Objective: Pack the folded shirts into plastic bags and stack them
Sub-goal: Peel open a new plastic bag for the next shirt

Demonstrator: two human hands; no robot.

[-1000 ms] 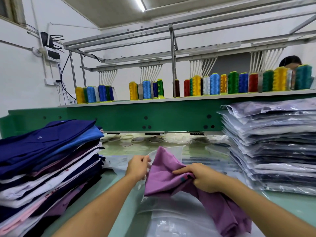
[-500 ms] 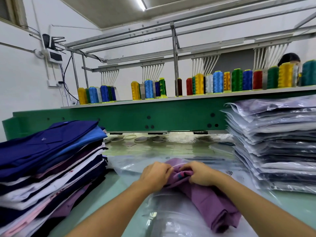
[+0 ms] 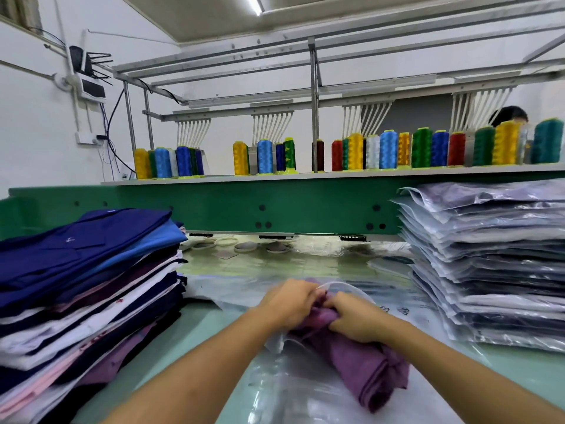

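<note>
A folded purple shirt lies on clear plastic bags on the green table, its far end bunched up. My left hand and my right hand sit close together on that far end, fingers curled into the purple cloth. A clear bag's mouth edge arches over both hands, and my left fingers seem to pinch it too. A pile of unbagged folded shirts stands at the left. A stack of bagged shirts stands at the right.
A green machine beam crosses behind the table, carrying several coloured thread cones. Small hoops and scraps lie under the beam. A person's head shows behind the cones at the far right. Loose bags cover the table's middle.
The shirt's raised far end has come down onto the table. Both hands have moved together onto it, and the bag's mouth now curves over them.
</note>
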